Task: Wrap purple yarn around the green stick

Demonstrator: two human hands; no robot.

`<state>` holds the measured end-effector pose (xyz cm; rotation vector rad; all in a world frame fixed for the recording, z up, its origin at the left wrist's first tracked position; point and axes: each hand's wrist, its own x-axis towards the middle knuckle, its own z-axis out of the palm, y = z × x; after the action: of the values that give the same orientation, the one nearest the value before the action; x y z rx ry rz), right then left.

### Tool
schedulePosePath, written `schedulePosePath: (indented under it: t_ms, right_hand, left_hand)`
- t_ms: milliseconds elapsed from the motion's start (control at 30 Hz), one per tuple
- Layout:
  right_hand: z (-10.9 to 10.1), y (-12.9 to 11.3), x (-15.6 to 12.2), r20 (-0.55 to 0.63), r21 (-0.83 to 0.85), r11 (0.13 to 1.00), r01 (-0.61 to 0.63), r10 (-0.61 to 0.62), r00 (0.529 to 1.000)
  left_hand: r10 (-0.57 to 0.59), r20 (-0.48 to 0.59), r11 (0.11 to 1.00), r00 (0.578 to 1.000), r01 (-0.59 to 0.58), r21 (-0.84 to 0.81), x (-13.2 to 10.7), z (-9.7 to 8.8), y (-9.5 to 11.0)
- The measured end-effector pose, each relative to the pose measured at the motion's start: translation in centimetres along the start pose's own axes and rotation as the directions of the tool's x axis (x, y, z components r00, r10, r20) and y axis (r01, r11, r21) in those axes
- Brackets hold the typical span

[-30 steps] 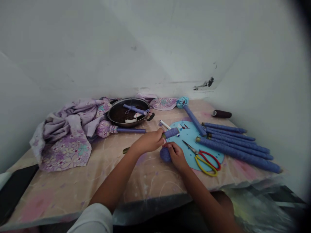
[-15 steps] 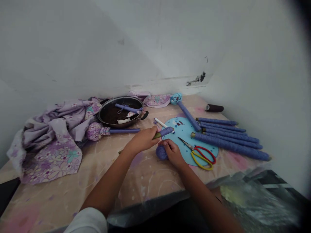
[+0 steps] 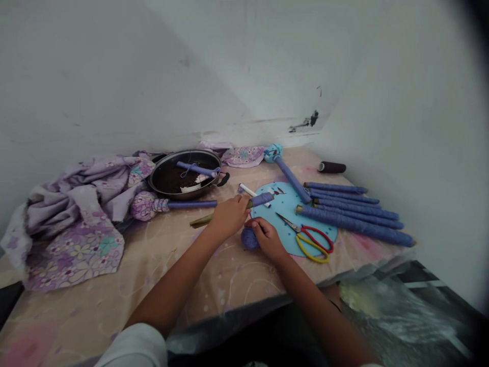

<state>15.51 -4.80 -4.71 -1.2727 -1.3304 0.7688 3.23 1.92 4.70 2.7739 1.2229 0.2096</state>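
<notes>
My left hand (image 3: 230,216) is closed round a greenish-brown stick (image 3: 201,221), held at a slant over the table. Purple yarn (image 3: 263,199) is wound round the stick's far right end. Just below and to the right, my right hand (image 3: 266,237) has its fingers pinched at a ball of purple yarn (image 3: 249,238), which sits low near the tabletop. The strand between ball and stick is too fine to make out. Scissors (image 3: 305,234) with one red and one yellow handle lie open on a round light-blue cloth (image 3: 282,244), beside my right hand.
Several yarn-wrapped sticks (image 3: 355,219) lie at the right. A white marker (image 3: 248,190), a dark spool (image 3: 332,167) and a blue-headed wrapped stick (image 3: 292,178) lie farther back. A black pan (image 3: 153,186), a purple-headed stick (image 3: 193,204) and crumpled floral fabric (image 3: 84,214) are left.
The view has shifted slightly. My left hand has tilted the stick, so its bare left end now shows past my wrist. My right hand stays by the yarn ball.
</notes>
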Motion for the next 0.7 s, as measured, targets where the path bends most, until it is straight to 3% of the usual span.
schedulePosePath:
  t_ms: [233, 400, 700]
  right_hand:
    - [0.0, 0.3, 0.4, -0.044, 0.045, 0.999, -0.01, 0.012, 0.999]
    - [-0.1, 0.5, 0.4, -0.058, 0.062, 0.998, -0.03, 0.033, 0.998]
    - [-0.2, 1.3, 0.6, -0.096, 0.149, 0.986, -0.072, 0.087, 0.991]
  left_hand:
    - [0.186, 0.105, 0.914, 0.977, -0.133, -0.383, 0.0, -0.2, -0.4]
    - [0.211, 0.177, 0.897, 0.961, -0.119, -0.425, 0.3, 0.3, -0.4]
    - [0.161, 0.13, 0.883, 0.978, -0.084, -0.462, 0.4, 1.3, 0.0]
